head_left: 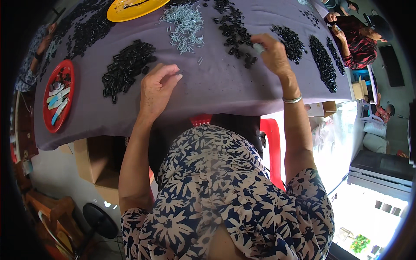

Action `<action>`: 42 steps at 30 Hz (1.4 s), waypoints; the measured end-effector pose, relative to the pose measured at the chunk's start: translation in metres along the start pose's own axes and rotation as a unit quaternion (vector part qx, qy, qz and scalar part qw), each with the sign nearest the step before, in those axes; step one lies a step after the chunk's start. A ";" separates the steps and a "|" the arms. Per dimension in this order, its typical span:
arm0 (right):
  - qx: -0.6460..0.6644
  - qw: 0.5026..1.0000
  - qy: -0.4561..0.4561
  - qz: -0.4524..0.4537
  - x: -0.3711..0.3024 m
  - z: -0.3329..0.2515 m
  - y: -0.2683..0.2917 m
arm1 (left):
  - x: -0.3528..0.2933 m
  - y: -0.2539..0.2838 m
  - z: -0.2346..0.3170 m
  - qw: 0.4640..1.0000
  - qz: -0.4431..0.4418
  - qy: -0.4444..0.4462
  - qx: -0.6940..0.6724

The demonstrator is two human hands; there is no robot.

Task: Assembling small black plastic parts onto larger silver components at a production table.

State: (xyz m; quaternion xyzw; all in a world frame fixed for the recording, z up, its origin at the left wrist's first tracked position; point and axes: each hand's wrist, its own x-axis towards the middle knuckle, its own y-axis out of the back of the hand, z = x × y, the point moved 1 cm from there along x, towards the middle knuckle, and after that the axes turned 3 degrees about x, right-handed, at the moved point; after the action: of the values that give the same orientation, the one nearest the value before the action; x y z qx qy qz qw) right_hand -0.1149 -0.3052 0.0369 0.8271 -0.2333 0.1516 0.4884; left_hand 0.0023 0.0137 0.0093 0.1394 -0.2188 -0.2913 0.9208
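Observation:
My left hand (158, 89) hovers over the near part of the purple-grey tablecloth, its thumb and forefinger slightly apart with nothing visible between them. Left of it lies a heap of short black cylindrical pieces (125, 67). My right hand (274, 55) is bent over the near end of a strip of loose black parts (234, 32), its fingers curled together. Whatever its fingertips hold, if anything, is hidden. A pale wrap (259, 47) covers one of its digits. Between the hands, farther back, lies a pile of small clear-grey pins (184, 26).
A red tray (48, 117) with blue-and-white tools stands at the left edge, and a yellow plate (119, 15) at the back. More black heaps (323, 65) lie to the right. A co-worker in a red-and-black shirt (359, 43) sits at the right; another person's arm (41, 45) shows at far left.

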 end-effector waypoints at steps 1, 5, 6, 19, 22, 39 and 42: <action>0.027 0.999 -0.041 0.006 -0.003 0.007 0.005 | 0.000 0.000 0.000 1.000 -0.001 -0.002 -0.001; 0.117 0.986 -0.114 -0.023 -0.009 0.013 0.020 | -0.001 0.001 0.000 1.000 0.000 0.000 -0.002; 0.118 0.986 -0.115 -0.022 -0.011 0.010 0.020 | -0.001 0.002 -0.001 1.000 0.000 0.006 0.002; 0.003 0.991 -0.085 -0.108 0.021 -0.030 -0.019 | 0.000 0.000 0.002 1.000 0.001 -0.003 0.011; -0.051 0.964 -0.150 -0.213 0.037 -0.033 -0.024 | -0.001 0.001 0.001 1.000 0.004 -0.004 0.005; 0.097 0.979 0.132 -0.120 -0.016 -0.123 -0.045 | -0.007 -0.003 0.006 0.998 0.019 -0.049 -0.036; 0.139 0.974 0.124 -0.127 -0.028 -0.137 -0.059 | -0.009 -0.006 0.007 0.995 -0.015 -0.055 -0.077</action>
State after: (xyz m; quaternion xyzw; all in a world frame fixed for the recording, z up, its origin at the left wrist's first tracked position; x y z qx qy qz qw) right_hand -0.1104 -0.1538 0.0458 0.8844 -0.0408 0.2208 0.4092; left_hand -0.0104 0.0132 0.0099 0.0551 -0.2436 -0.3282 0.9110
